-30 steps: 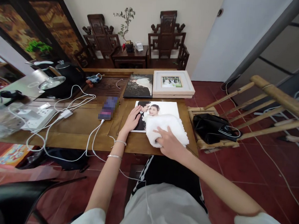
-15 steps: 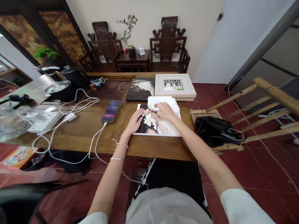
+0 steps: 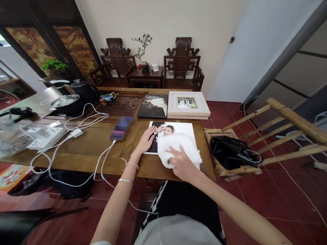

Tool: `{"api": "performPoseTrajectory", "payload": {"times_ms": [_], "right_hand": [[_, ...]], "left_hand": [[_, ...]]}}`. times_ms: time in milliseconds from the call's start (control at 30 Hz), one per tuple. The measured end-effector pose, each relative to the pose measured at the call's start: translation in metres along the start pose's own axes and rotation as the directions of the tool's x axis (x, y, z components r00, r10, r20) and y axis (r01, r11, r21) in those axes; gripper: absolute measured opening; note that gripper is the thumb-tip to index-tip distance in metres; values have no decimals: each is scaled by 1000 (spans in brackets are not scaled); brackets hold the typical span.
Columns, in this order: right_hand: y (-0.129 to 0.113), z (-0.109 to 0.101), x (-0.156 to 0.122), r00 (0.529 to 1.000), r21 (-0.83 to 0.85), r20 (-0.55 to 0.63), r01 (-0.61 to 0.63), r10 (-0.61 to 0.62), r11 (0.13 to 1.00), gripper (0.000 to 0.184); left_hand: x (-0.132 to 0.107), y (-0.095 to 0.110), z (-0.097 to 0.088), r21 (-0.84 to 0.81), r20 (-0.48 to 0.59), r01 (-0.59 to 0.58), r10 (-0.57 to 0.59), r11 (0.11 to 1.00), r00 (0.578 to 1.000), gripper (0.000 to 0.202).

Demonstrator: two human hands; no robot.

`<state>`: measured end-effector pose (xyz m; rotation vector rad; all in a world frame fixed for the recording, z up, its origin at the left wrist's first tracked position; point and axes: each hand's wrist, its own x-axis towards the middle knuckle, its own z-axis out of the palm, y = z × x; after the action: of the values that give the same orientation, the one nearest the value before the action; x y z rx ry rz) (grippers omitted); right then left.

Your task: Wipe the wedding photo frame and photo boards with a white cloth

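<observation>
A wedding photo panel (image 3: 189,129) lies flat on the wooden table near its front edge. Along its left side rests my left hand (image 3: 145,140), fingers stretched out on the surface, steadying nothing else. My right hand (image 3: 182,162) grips a folded white towel (image 3: 176,141) and presses it on the panel's lower right part. The towel covers much of the picture and hangs a little over the lower edge. Behind the panel lie a dark photo album or panel (image 3: 153,106) and a pale picture frame (image 3: 205,109), side by side.
A phone (image 3: 120,129) on a white cable (image 3: 103,148) lies left of the panel. Farther left are a power strip (image 3: 47,137), a glass-lidded pot (image 3: 66,103) and clear plastic packaging (image 3: 6,135). A bamboo chair (image 3: 272,158) with a black bag (image 3: 228,152) stands at the right.
My right hand has brought the towel from the panel's top right down to its lower right, uncovering the upper edge. My left hand stays at the left side. The view has tilted up slightly.
</observation>
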<state>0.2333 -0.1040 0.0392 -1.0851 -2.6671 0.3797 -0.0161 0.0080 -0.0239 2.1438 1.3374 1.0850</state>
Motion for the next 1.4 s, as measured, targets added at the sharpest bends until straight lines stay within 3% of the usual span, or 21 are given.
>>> {"api": "performPoseTrajectory", "payload": {"times_ms": [133,400,533,700,900,1033,1167,1400], "right_hand": [[8,-8,11,1000,21,7,-18,18,1000,51],[45,-22,87,990,-88,-72,-126,120,988,40],[52,-22,107,982,-109,-104,-169,158,980,41],[39,-12,92,989,-135,-87,-134,123,982,47],[-2,3,23,999,-75,22,-39,40,996,43],[-16,-3,-6,997,15,61,36,-37,999,41],[-6,-17,4,998,57,61,2,-5,998,50],[38,-27,74,996,-55,-30,-80,79,995,41]], "left_hand": [[1,-3,0,1,6,1,-1,1000,1000,46],[2,-9,2,21,5,7,-8,1000,1000,47],[1,-10,3,31,-4,1,-1,1000,1000,47],[2,-7,2,30,1,4,-4,1000,1000,47],[2,-4,0,21,20,29,-30,999,999,47],[1,-3,0,7,17,22,-23,1000,1000,47],[1,-3,1,-3,2,14,-14,1000,1000,47],[2,-4,2,11,-2,12,-12,1000,1000,46]]}}
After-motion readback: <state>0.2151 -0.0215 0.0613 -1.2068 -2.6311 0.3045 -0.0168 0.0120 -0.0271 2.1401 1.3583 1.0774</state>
